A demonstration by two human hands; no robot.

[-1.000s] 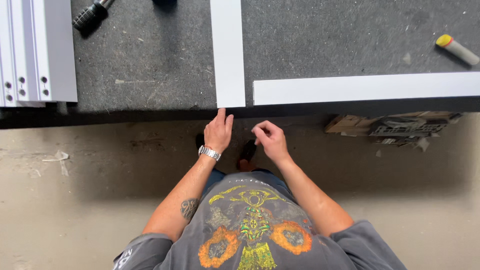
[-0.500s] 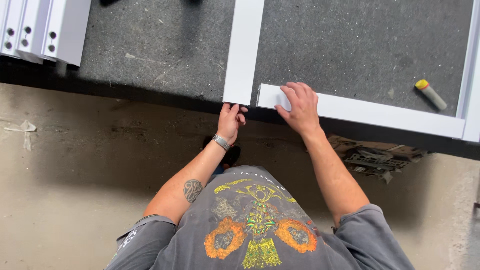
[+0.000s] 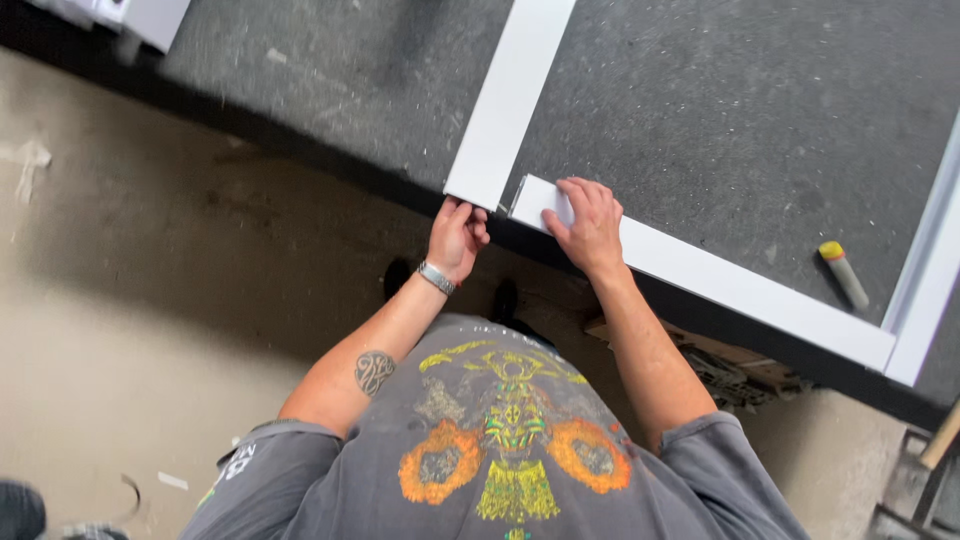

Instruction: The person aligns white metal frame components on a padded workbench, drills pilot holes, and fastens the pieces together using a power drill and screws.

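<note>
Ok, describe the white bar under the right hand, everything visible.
The white bar is a long, flat, smooth profile, seemingly painted metal or plastic. It lies flat along the near edge of the dark workbench. The right hand presses on its near end. Its far end butts a second white profile; beside the near end lies a third.

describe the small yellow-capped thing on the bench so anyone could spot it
Start at the dark grey workbench and follow the white bar under the right hand toward its far right corner. Just inside that corner lies a short grey stick with a yellow cap, the only loose, coloured item among the white bars.
</note>
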